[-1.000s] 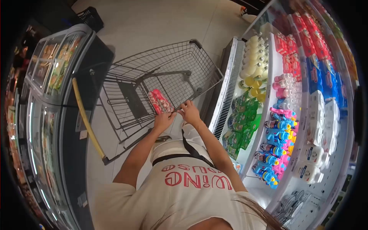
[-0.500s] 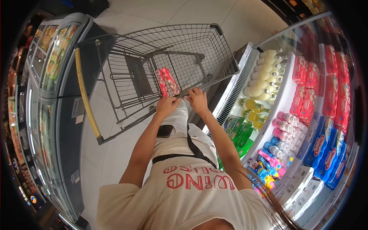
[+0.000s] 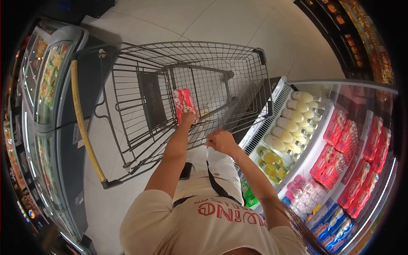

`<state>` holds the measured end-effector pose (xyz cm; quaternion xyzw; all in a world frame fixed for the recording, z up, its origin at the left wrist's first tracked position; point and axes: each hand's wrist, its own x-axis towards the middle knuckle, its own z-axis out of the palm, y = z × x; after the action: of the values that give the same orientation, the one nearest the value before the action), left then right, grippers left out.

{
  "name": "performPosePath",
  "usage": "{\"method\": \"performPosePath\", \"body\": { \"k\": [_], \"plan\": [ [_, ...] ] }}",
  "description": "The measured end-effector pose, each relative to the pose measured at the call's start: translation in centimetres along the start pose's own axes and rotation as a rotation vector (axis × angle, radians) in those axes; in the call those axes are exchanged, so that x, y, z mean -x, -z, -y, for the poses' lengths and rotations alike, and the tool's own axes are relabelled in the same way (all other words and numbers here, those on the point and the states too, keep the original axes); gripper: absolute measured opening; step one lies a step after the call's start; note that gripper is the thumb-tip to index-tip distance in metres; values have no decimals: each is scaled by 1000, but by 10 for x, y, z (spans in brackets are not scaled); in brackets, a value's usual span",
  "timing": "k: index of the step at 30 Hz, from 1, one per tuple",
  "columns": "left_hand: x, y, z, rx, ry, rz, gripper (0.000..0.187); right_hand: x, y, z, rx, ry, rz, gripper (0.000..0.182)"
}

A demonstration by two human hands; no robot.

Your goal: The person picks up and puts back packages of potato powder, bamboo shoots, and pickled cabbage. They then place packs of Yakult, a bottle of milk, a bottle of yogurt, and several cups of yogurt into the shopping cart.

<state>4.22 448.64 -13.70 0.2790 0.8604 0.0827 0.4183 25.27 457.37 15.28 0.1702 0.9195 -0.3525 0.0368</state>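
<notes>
A dark wire shopping cart point(image 3: 153, 55) with a yellow handle point(image 3: 85, 127) stands in front of me, turned sideways. Inside it lies a red and white pack of small bottles point(image 3: 183, 98). My left hand point(image 3: 188, 119) reaches over the cart's near rim and is at the lower end of the pack; its fingers are partly hidden against it. My right hand point(image 3: 219, 139) is closed at the near side of the cart, above my white trousers, with a thin dark strap running down below it. What its fingers hold is too small to make out.
On the right, an open chiller point(image 3: 278, 95) holds pale bottles point(image 3: 293, 114), yellow-green bottles point(image 3: 270, 161), red packs point(image 3: 335, 127) and blue packs point(image 3: 333, 227). A glass-fronted freezer point(image 3: 63, 140) stands on the left. Dark shelving point(image 3: 340, 38) is at the upper right.
My left hand has moved from the cart's near rim into the basket, to the pack. My right hand has dropped slightly lower. The view has shifted, and more floor shows beyond the cart.
</notes>
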Motion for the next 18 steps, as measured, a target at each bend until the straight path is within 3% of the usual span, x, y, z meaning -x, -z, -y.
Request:
{"method": "performPosePath", "body": {
  "k": [1, 3, 5, 6, 7, 9, 10, 11, 14, 16, 18],
  "plan": [
    [-1, 2, -16, 60, 117, -13, 37, -11, 14, -2, 1, -53, 198, 32],
    [8, 2, -35, 168, 361, -25, 43, -32, 31, -10, -77, -114, 356, 29],
    [-9, -36, -17, 219, 235, -183, 46, -62, 38, -30, -261, -249, 433, 24],
    [-31, -37, -24, 238, 115, -321, 48, -76, 44, -43, -381, -323, 364, 21],
    [-22, -30, -32, 134, 176, -239, 49, -98, 44, -51, -528, -423, 360, 17],
    [-4, -32, -29, 384, -16, -388, 49, -145, -10, -91, -207, -185, 7, 18],
    [-8, -37, -26, 507, -123, -466, 49, -170, -22, -104, -113, -153, -7, 22],
    [-1, -23, -37, 505, -8, -326, 50, -192, -33, -112, -22, -121, -19, 27],
    [-23, -12, -48, 477, -87, -385, 55, -262, -53, -135, 138, 61, 36, 32],
    [-24, -18, -46, 499, -88, -394, 59, -279, -58, -127, 253, 55, 113, 34],
    [-14, -18, -46, 590, 96, -328, 58, -283, -63, -121, 401, 42, 152, 38]
  ]
}}
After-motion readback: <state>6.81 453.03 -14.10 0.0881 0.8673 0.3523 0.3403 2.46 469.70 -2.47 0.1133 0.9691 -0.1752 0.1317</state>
